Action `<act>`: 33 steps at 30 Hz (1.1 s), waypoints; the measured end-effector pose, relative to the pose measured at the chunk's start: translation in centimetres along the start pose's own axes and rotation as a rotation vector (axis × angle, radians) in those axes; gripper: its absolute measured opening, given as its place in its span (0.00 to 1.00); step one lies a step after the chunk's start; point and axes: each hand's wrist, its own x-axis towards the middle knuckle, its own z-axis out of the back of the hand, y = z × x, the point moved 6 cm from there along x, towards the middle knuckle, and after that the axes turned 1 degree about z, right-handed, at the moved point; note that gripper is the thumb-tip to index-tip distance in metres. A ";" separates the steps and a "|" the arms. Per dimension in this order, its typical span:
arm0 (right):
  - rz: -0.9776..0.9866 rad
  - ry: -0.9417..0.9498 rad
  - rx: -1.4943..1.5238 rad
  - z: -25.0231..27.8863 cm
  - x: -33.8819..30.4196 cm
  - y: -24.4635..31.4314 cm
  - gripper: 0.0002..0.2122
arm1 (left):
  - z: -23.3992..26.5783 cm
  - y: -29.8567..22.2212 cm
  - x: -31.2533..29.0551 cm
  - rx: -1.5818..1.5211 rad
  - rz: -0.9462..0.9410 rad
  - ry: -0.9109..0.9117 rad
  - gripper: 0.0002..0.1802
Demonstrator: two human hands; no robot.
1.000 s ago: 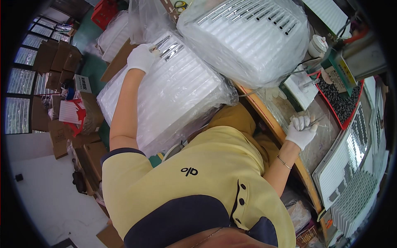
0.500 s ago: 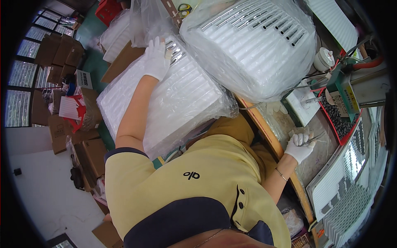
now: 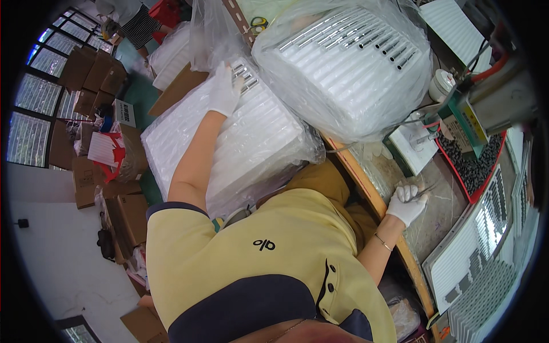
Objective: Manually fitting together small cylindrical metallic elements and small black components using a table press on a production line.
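My left hand (image 3: 225, 94), in a white glove, lies at the far end of a plastic-wrapped white foam tray (image 3: 214, 146). Its fingers are stretched out beside a few shiny metal tubes (image 3: 247, 80), and the thumb side is against them; whether it touches a tube I cannot tell. Over the workbench (image 3: 437, 220) my gloved right hand (image 3: 407, 204) is closed round a pair of thin metal tweezers (image 3: 422, 192), whose tips point to the right. A second wrapped foam tray (image 3: 326, 86) holds a row of metal tubes (image 3: 349, 31) along its far side.
A red bin of small black parts (image 3: 472, 168) stands beside a green-and-grey bench machine (image 3: 480, 123). Ribbed white trays (image 3: 457, 268) lie at the right. A white round container (image 3: 443, 86) sits farther back. Cardboard boxes (image 3: 91, 77) are stacked at left; another person (image 3: 134, 23) is at the far left.
My left hand has shifted slightly right and nearer, its fingers closer together beside the tubes. My right hand keeps the tweezers, almost in place. Another person has come into view at far left.
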 end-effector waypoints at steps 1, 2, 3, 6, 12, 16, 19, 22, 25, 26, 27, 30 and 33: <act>0.003 -0.072 -0.009 -0.3 -0.4 -0.1 0.17 | 1.4 0.4 -0.3 -0.164 0.000 -0.137 0.35; 0.005 -0.143 -0.019 -0.2 -0.8 0.0 0.17 | 2.5 0.9 -1.0 -0.162 0.004 -0.143 0.35; 0.006 -0.133 -0.015 0.0 -0.7 0.1 0.17 | 4.6 1.2 -1.2 -0.213 0.075 -0.206 0.33; -0.020 -0.101 0.052 0.4 -0.4 -0.1 0.17 | 10.0 5.6 -4.9 0.112 0.137 -0.458 0.30; -0.104 0.168 0.041 -0.2 0.7 -0.3 0.16 | 15.9 15.3 -16.8 0.266 0.844 -0.093 0.47; -0.135 0.095 -0.030 -0.3 1.2 -1.0 0.20 | 15.1 19.1 -22.2 0.049 1.011 0.064 0.49; -0.129 0.059 -0.044 0.2 1.3 -1.0 0.20 | 13.2 20.8 -23.1 -0.188 0.972 0.213 0.41; -0.101 0.021 -0.064 0.3 1.1 -1.0 0.20 | 13.3 20.0 -23.3 -0.250 0.980 0.245 0.36; -0.104 0.024 -0.045 1.0 1.2 -0.7 0.20 | 13.4 19.6 -23.1 -0.151 0.874 0.360 0.35; -0.129 0.063 -0.022 1.1 1.3 -0.8 0.21 | 13.4 19.5 -23.2 -0.203 0.881 0.309 0.35; -0.124 0.064 -0.019 0.9 1.0 -0.7 0.21 | 13.3 19.4 -23.3 -0.256 0.885 0.262 0.34; -0.078 -0.013 -0.103 1.1 1.0 -0.5 0.18 | 13.8 20.0 -23.4 -0.307 0.894 0.130 0.39; -0.120 0.109 -0.102 0.7 1.6 -0.9 0.17 | 15.0 22.0 -23.2 -0.219 1.039 0.141 0.44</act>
